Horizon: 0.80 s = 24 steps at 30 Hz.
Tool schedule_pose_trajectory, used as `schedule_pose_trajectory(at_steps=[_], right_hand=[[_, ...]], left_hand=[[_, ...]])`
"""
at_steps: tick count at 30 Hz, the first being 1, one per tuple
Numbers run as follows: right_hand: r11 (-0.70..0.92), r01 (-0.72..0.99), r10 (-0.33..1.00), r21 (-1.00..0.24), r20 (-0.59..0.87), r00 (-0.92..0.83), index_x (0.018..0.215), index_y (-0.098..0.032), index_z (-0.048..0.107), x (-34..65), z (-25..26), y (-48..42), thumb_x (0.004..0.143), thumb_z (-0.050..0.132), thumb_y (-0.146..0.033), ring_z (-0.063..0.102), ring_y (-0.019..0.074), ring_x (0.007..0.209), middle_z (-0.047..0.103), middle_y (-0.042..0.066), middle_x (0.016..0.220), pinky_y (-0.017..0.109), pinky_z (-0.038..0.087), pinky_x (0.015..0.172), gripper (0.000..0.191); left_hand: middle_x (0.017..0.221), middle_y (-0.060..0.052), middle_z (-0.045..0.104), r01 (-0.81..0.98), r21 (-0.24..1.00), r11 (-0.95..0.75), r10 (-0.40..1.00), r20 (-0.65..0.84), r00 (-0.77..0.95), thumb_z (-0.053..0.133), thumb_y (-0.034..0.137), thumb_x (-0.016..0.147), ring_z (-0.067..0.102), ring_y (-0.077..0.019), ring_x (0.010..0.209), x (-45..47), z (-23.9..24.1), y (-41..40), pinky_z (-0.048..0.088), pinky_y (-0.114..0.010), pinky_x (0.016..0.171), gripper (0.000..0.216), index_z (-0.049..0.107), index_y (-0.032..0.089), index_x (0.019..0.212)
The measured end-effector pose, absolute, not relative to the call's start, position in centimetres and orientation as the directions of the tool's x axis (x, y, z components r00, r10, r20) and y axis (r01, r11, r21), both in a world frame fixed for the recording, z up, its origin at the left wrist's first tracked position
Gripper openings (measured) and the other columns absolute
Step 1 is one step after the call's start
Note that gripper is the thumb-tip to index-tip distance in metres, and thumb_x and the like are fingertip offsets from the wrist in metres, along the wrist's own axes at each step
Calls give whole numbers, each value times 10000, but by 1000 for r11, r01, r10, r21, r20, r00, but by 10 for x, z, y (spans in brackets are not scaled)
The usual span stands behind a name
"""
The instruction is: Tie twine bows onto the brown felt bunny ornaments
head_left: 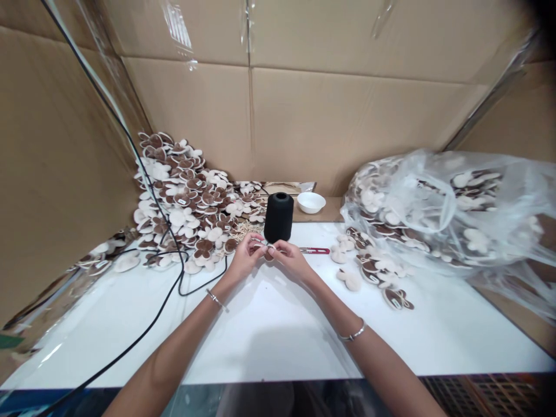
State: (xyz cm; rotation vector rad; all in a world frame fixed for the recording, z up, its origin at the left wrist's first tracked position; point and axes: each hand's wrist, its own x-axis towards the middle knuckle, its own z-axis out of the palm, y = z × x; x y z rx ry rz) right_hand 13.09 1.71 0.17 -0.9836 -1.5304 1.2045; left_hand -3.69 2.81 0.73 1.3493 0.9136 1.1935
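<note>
Over the middle of the white table, my left hand and my right hand meet, fingertips pinched on a small brown fabric piece. Its outline is mostly covered by my fingers; it resembles the brown and white bunny-shaped patches around. Right behind my hands stands a black thread cone. Red-handled thread snips lie just to the right of my right hand. A few loose cream strings rest beyond my left hand.
A tall heap of brown and white patches rises at left. Several patches lie at right before a clear plastic bag full of more. A white bowl sits behind. Black cable crosses the left side; cardboard walls enclose the table.
</note>
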Motion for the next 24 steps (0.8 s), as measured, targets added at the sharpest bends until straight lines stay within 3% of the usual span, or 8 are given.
schedule_pose_trajectory(at_steps=[8, 14, 18, 24], right_hand=[[240, 3, 958, -971, 236, -163, 839, -180, 627, 130, -4, 17, 860, 615, -450, 609, 154, 716, 655, 19, 788, 266, 471, 661, 271], [222, -86, 954, -971, 234, -185, 799, -176, 618, 129, -6, 17, 893, 560, -478, 576, 142, 711, 628, 11, 756, 257, 452, 677, 321], [203, -73, 959, -976, 214, -187, 767, -179, 604, 130, -10, 20, 885, 568, -492, 528, 130, 672, 577, -9, 706, 240, 414, 632, 337], [201, -83, 960, -976, 213, -180, 804, -174, 648, 132, -13, 23, 859, 607, -484, 550, 134, 684, 620, 3, 732, 248, 434, 652, 318]], left_hand=[[828, -61, 678, -72, 997, -16, 964, 34, 263, 684, 524, 780, 637, -161, 758, -39, 1, 30, 468, -265, 695, 404, 629, 136, 880], [736, -62, 683, 51, 988, -147, 966, 133, 221, 705, 535, 740, 622, -175, 686, -41, 3, 31, 457, -276, 655, 412, 653, 128, 781], [719, -55, 680, 87, 981, -172, 967, 152, 204, 697, 535, 731, 617, -179, 674, -41, 5, 31, 457, -279, 651, 405, 653, 134, 756], [764, -63, 694, 59, 986, -156, 964, 139, 229, 686, 544, 750, 627, -184, 711, -41, 8, 30, 466, -284, 675, 414, 658, 133, 794]])
